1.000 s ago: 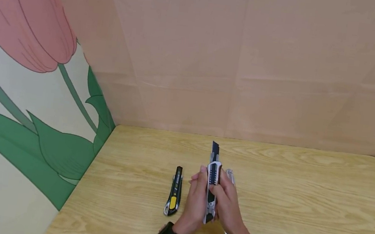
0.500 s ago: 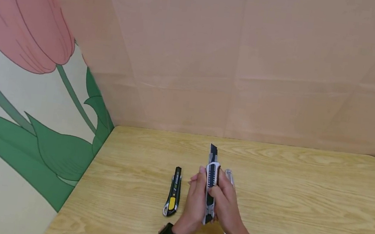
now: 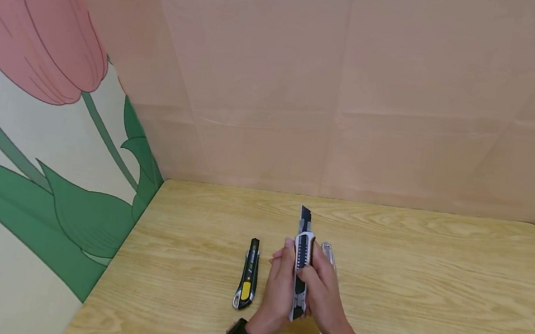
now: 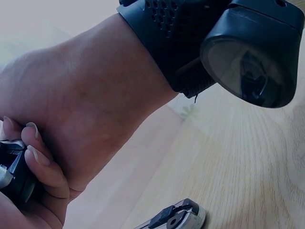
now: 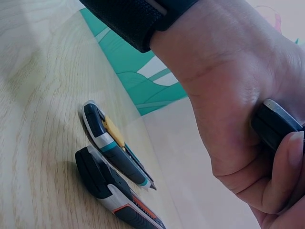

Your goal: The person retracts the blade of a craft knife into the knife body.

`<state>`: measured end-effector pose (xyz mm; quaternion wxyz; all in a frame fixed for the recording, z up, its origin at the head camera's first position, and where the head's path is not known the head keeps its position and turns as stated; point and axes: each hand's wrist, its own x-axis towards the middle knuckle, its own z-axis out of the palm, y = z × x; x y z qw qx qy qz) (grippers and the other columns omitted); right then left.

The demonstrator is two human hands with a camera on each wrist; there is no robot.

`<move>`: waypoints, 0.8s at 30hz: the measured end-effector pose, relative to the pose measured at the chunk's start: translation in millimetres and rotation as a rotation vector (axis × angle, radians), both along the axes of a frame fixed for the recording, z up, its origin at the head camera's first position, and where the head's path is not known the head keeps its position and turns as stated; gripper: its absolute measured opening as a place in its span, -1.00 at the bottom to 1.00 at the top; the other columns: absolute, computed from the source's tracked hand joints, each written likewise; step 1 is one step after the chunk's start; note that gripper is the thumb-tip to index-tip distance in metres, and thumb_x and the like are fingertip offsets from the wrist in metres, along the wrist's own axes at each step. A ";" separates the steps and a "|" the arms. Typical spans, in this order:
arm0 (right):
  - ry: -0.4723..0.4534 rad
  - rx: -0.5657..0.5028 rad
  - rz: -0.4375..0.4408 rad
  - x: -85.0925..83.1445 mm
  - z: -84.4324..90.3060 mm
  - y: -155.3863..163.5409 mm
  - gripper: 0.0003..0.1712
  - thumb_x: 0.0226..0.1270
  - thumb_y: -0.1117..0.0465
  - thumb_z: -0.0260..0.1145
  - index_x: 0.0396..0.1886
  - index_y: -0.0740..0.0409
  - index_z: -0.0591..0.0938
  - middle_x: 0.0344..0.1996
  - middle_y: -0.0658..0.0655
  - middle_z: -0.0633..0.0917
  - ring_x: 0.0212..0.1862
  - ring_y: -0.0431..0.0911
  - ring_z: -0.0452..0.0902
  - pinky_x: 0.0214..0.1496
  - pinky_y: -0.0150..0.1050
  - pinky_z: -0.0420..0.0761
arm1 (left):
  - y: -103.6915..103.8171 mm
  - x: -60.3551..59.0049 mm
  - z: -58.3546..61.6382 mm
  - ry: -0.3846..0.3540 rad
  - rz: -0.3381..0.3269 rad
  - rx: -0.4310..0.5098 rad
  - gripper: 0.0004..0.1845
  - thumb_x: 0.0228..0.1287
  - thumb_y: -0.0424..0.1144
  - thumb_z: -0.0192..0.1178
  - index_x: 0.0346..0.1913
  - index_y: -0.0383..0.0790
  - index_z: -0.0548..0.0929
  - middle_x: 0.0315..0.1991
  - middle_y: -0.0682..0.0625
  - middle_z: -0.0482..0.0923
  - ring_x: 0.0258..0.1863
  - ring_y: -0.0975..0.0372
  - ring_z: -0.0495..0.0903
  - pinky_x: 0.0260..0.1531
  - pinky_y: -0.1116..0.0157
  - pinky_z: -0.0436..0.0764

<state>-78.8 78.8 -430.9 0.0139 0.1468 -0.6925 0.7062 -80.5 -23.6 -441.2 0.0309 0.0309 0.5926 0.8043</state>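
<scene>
Both hands hold one grey and black utility knife (image 3: 304, 251) above the wooden table (image 3: 435, 279), near its front middle. The knife's dark blade (image 3: 305, 215) sticks out and points away from me. My left hand (image 3: 276, 289) grips the knife from the left, and my right hand (image 3: 326, 296) wraps it from the right. The right wrist view shows the left hand (image 5: 228, 95) on the knife's body (image 5: 274, 124). The left wrist view shows curled fingers (image 4: 40, 164) round its dark handle (image 4: 14, 174).
A black and yellow utility knife (image 3: 248, 272) lies just left of the hands, also in the right wrist view (image 5: 112, 143). Beside it there lies a black, grey and orange knife (image 5: 114, 195). A silvery knife (image 3: 328, 252) lies behind my right hand. Walls close the table's far and left sides.
Almost nothing: both hands keep their grip, and the held knife sits a touch lower than a second ago.
</scene>
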 end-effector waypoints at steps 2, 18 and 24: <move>0.000 -0.002 0.002 -0.1 0.1 0.2 -0.49 0.34 0.48 -0.07 0.24 0.19 0.47 -0.04 0.17 0.70 -0.02 0.05 0.50 -0.04 -0.33 0.49 | 0.5 0.0 0.4 -0.001 0.004 0.000 -0.38 0.67 0.23 -0.36 0.26 -0.02 0.62 -0.26 0.01 0.55 -0.36 0.25 0.54 -0.50 0.44 0.54; -0.001 -0.013 0.051 0.2 1.8 -0.5 -0.40 0.30 0.50 -0.05 0.33 0.16 0.43 -0.02 0.20 0.69 -0.01 0.05 0.53 -0.03 -0.33 0.54 | -0.9 -0.3 1.0 -0.018 0.003 0.028 -0.37 0.67 0.24 -0.33 0.26 -0.07 0.61 -0.32 0.01 0.52 -0.40 0.25 0.53 -0.51 0.45 0.53; -0.009 -0.008 0.049 0.8 1.2 -0.1 -0.32 0.27 0.50 -0.05 0.41 0.13 0.39 -0.01 0.20 0.69 0.00 0.06 0.54 -0.03 -0.33 0.55 | -1.0 -0.8 0.3 -0.031 0.008 0.037 -0.38 0.67 0.23 -0.33 0.24 -0.07 0.62 -0.34 0.02 0.53 -0.43 0.26 0.53 -0.54 0.45 0.53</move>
